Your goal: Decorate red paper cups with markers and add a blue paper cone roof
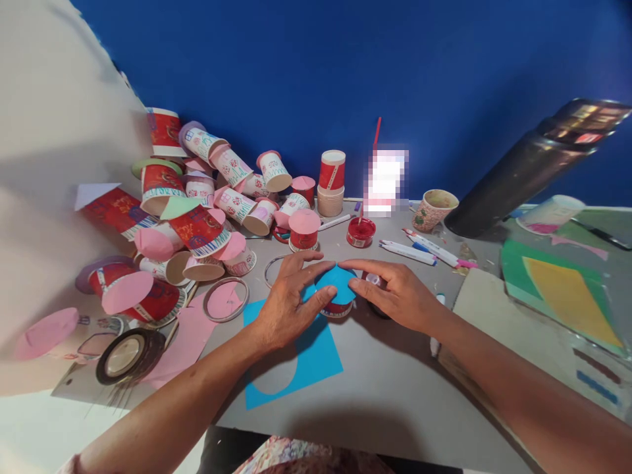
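Observation:
A blue paper cone (336,283) sits on top of a red paper cup (338,307) that stands upside down on the grey table. My left hand (297,299) touches the cone's left side, with its thumb on the front and its fingers curved round the back. From the right, the fingertips of my right hand (395,293) rest against the cone. Both hands are closed round it. Under my left forearm lies a blue sheet (320,359) with a round piece cut out.
Many decorated cups with paper tops (200,227) are piled at the left. Tape rolls (126,355) and pink scraps (190,339) lie nearby. Behind are a red jar (361,232), markers (409,251) and a patterned cup (434,209). A black bottle (518,174) leans at the right.

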Tool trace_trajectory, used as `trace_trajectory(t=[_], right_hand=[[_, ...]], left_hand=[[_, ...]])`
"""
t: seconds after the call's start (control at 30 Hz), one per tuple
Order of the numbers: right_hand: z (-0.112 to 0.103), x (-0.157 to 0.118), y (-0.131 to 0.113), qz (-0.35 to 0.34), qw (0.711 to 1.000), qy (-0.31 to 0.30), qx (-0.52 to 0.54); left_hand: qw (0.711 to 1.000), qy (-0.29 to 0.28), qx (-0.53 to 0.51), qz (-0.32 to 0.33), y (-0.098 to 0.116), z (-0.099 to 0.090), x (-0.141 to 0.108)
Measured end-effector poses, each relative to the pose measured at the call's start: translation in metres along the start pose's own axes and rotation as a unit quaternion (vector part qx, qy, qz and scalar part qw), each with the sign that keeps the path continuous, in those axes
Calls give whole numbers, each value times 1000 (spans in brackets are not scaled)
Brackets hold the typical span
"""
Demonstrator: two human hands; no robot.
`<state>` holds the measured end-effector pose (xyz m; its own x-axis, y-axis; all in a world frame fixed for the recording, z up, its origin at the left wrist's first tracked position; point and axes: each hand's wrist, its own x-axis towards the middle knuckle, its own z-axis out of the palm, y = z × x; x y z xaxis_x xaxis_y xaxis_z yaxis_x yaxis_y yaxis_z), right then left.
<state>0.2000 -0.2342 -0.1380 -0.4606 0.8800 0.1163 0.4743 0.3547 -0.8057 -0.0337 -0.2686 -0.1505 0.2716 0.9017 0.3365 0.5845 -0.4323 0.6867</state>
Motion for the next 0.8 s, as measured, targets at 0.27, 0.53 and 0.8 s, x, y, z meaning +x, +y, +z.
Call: trace_trajectory(t=[0.27, 0.53, 0.8], right_hand=[[0, -3, 3, 3, 1000, -4, 12], [1, -7, 0, 34, 996, 71, 31], [8, -7, 4, 33, 999, 42, -12]], left_hand=[[1000, 5, -10, -10, 4, -2, 0], [997, 16, -68, -36, 3, -2, -1], [999, 14, -32, -28, -1, -1, -1]])
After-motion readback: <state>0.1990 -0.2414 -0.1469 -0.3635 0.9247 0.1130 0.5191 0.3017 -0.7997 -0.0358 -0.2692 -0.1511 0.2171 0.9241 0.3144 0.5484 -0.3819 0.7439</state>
